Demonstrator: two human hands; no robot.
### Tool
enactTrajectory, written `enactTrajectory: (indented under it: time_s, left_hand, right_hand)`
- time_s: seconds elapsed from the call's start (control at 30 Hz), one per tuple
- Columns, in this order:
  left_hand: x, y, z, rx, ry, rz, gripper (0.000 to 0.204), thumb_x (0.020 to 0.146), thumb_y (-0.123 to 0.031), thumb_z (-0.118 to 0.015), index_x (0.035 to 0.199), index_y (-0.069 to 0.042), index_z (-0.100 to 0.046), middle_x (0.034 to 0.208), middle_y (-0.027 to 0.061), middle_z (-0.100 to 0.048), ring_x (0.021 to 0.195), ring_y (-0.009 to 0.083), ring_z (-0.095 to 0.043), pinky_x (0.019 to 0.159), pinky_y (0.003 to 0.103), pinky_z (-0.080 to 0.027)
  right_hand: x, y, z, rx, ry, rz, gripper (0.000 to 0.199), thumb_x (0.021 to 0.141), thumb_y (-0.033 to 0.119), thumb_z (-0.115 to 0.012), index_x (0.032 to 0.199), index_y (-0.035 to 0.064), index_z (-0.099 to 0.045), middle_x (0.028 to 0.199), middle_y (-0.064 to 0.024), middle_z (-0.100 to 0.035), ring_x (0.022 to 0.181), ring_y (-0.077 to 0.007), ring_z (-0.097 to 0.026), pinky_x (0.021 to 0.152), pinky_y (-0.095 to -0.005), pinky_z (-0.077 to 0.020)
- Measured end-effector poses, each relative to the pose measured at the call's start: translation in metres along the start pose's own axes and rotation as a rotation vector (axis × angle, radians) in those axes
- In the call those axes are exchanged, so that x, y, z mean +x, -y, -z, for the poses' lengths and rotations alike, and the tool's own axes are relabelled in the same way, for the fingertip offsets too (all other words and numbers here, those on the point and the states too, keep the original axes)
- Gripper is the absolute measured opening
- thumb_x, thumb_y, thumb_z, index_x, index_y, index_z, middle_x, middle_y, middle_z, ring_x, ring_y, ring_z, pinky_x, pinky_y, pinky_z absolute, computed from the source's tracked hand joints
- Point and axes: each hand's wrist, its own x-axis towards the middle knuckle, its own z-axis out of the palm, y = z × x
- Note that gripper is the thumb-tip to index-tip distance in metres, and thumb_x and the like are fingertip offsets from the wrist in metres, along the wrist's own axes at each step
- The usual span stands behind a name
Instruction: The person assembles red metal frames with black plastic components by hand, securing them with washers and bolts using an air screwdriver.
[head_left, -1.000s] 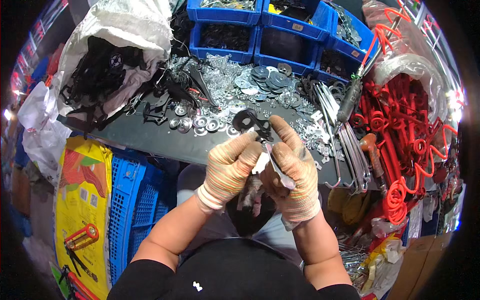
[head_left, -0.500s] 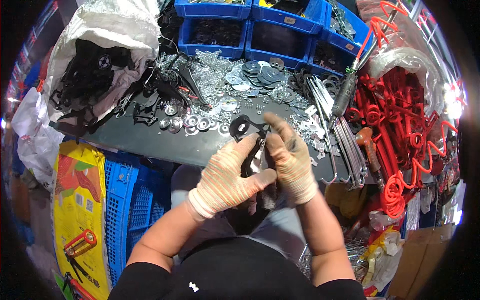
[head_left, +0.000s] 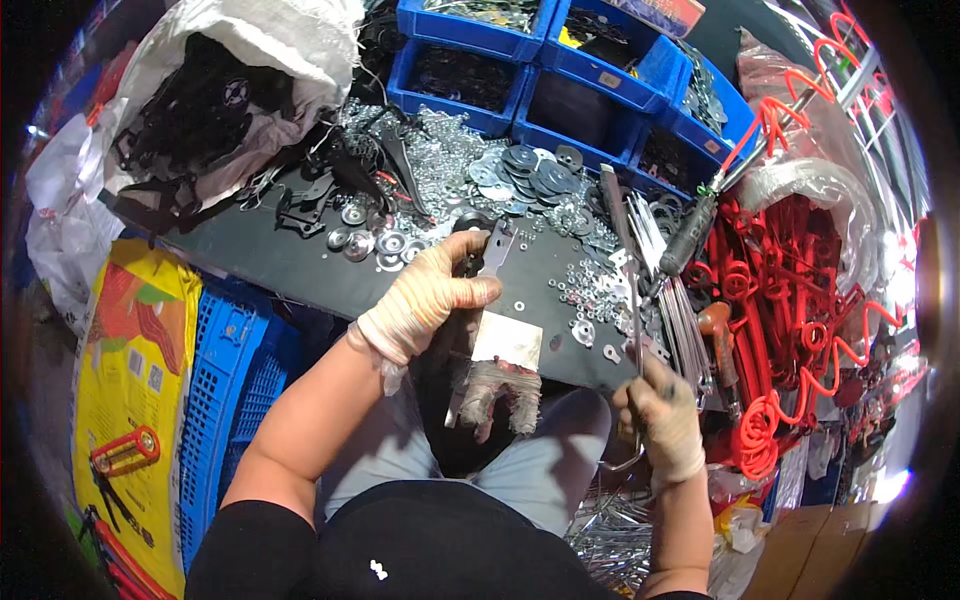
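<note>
My left hand (head_left: 425, 300), in a striped knit glove, is closed round a black part with a flat silver metal strip (head_left: 497, 250) at its upper end. Its fingers hide much of that part. Just below is a support with a pale plate (head_left: 508, 340) and a worn, wrapped lower piece (head_left: 505, 395), between my knees. Off to the right, my gloved right hand (head_left: 662, 415) grips a long metal rod (head_left: 633, 310), held nearly upright. The rod's bent lower end shows under the hand.
Loose springs (head_left: 450, 140), round discs (head_left: 525, 175) and small nuts cover the bench, with blue bins (head_left: 580, 125) behind. More rods (head_left: 685, 300), a hanging air screwdriver (head_left: 690, 235) and red frames (head_left: 765, 290) lie right. A white sack (head_left: 290, 45) stands left.
My right hand has let go of the black part, moved right and down, and taken hold of a rod. The left hand keeps the part; the view has shifted a little.
</note>
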Motion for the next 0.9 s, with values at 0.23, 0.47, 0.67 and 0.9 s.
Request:
enactTrajectory:
  time_s: [0.23,0.47,0.67,0.9]
  left_hand:
    - [-0.018,-0.02,-0.018,-0.166,0.054,0.013,0.053,0.072,-0.013,-0.072,0.122,-0.008,-0.054,0.077,-0.0002,-0.055,0.059,0.0096,-0.048,0.053,0.024,-0.04]
    - [-0.03,-0.019,-0.016,0.894,-0.204,-0.631,0.047,0.072,-0.01,-0.062,0.116,0.002,-0.053,0.09,0.0131,-0.064,0.084,0.0281,-0.062,0.078,0.035,-0.049]
    - [-0.059,-0.037,-0.015,1.314,-0.26,-0.497,0.054,0.066,-0.012,-0.066,0.117,-0.002,-0.052,0.095,0.0196,-0.062,0.085,0.0346,-0.062,0.077,0.038,-0.051]
    - [-0.113,-0.014,0.018,-0.715,0.257,0.422,0.046,0.078,0.003,-0.062,0.122,-0.006,-0.05,0.096,0.0069,-0.059,0.084,0.0137,-0.057,0.067,0.026,-0.05]
  right_hand:
    - [-0.024,-0.025,0.034,-1.046,-0.189,0.89,0.05,0.075,-0.001,-0.067,0.122,0.0128,-0.058,0.069,-0.0124,-0.058,0.056,-0.0311,-0.056,0.053,-0.038,-0.0445]
    - [-0.035,-0.015,0.031,-0.715,-0.008,0.491,0.035,0.079,0.001,-0.062,0.115,0.0026,-0.061,0.073,-0.0085,-0.06,0.062,-0.0218,-0.057,0.057,-0.0318,-0.0455]
    - [-0.023,-0.039,-0.007,-0.484,-0.033,0.519,0.028,0.085,0.006,-0.06,0.111,-0.0026,-0.063,0.073,0.0035,-0.056,0.064,-0.0038,-0.047,0.059,-0.0194,-0.0408]
    - [0.064,-0.003,-0.041,-0.663,0.52,0.52,0.025,0.085,0.022,-0.06,0.098,0.0018,-0.068,0.078,-0.0082,-0.065,0.067,-0.0167,-0.059,0.065,-0.0287,-0.0483]
